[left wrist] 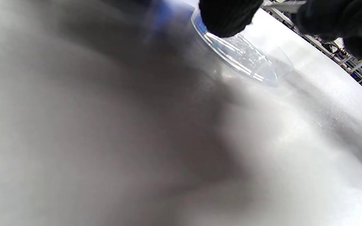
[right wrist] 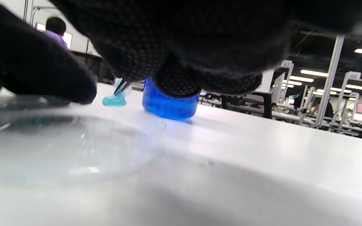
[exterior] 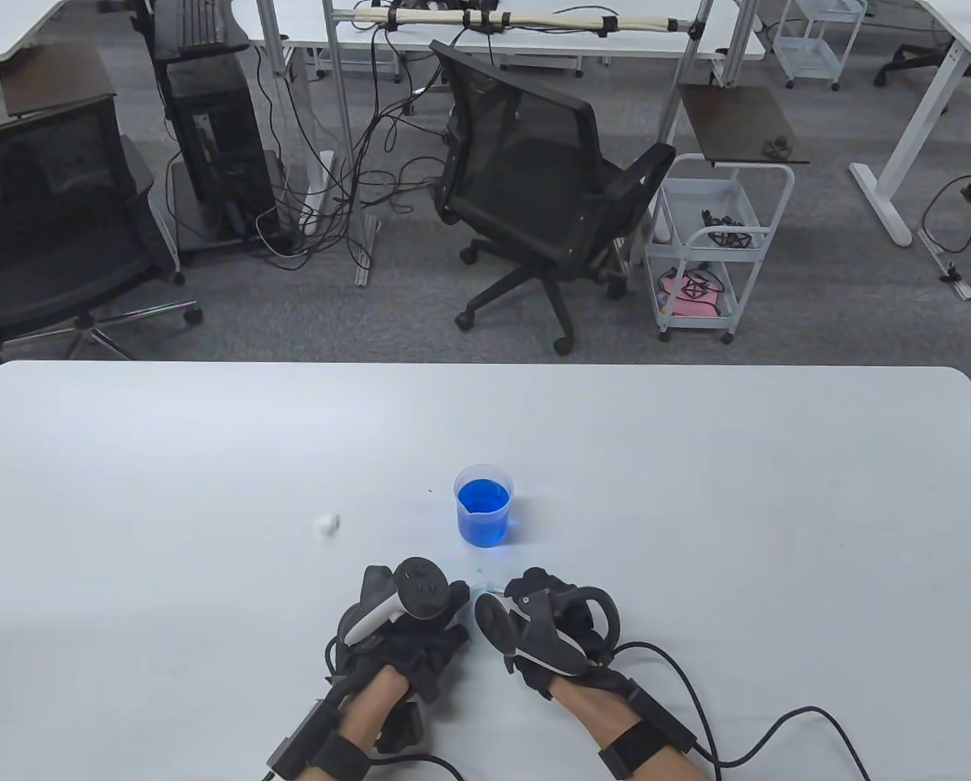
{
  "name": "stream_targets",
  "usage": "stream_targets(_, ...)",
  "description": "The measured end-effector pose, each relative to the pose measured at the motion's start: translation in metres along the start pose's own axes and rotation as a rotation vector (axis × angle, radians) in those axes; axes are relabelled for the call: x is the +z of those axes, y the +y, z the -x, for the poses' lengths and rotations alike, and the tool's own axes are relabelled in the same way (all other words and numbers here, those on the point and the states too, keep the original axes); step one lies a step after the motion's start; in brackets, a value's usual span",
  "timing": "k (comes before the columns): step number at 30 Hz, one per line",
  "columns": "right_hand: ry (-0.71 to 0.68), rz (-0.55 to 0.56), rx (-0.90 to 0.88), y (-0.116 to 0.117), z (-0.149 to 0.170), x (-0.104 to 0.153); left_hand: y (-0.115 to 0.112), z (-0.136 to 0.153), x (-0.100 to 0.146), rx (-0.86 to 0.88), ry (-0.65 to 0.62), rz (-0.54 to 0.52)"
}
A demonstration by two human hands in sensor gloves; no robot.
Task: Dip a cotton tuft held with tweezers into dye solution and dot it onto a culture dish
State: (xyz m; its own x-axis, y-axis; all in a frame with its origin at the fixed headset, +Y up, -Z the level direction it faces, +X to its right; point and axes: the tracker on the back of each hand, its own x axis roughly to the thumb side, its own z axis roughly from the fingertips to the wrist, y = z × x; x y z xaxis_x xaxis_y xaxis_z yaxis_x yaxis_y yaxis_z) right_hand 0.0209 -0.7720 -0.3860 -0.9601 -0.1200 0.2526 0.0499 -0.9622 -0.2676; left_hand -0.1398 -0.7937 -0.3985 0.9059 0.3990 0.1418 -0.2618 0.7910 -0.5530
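Note:
A clear beaker of blue dye (exterior: 483, 512) (right wrist: 168, 105) stands just beyond my hands. The clear culture dish (left wrist: 247, 59) (right wrist: 68, 144) lies flat between them, mostly hidden in the table view. My left hand (exterior: 433, 626) holds the dish at its rim, with one fingertip (left wrist: 228, 15) (right wrist: 42, 80) on the edge. My right hand (exterior: 518, 606) (left wrist: 341, 22) grips metal tweezers (right wrist: 121, 87). Their tips pinch a blue-stained cotton tuft (right wrist: 115, 101), which hangs low at the dish's far edge in front of the beaker.
A small white cotton tuft (exterior: 325, 523) lies loose on the white table (exterior: 697, 488), left of the beaker. Tiny blue specks mark the table near the beaker. Glove cables trail off the front edge. Office chairs and a cart stand beyond the table.

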Motion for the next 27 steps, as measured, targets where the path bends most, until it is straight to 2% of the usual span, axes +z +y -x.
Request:
stream_targets(8,-0.019,-0.030,0.027,0.008,-0.004,0.002,0.000,0.000,0.000,0.000,0.001,0.000)
stream_targets(19,0.011,0.053,-0.044,-0.019,0.007,0.011,0.000,0.000,0.000,0.000,0.001,0.000)
stream_targets(27,-0.024,-0.036,-0.012,0.001,0.000,0.019,0.000,0.000,0.000,0.005,0.004,0.001)
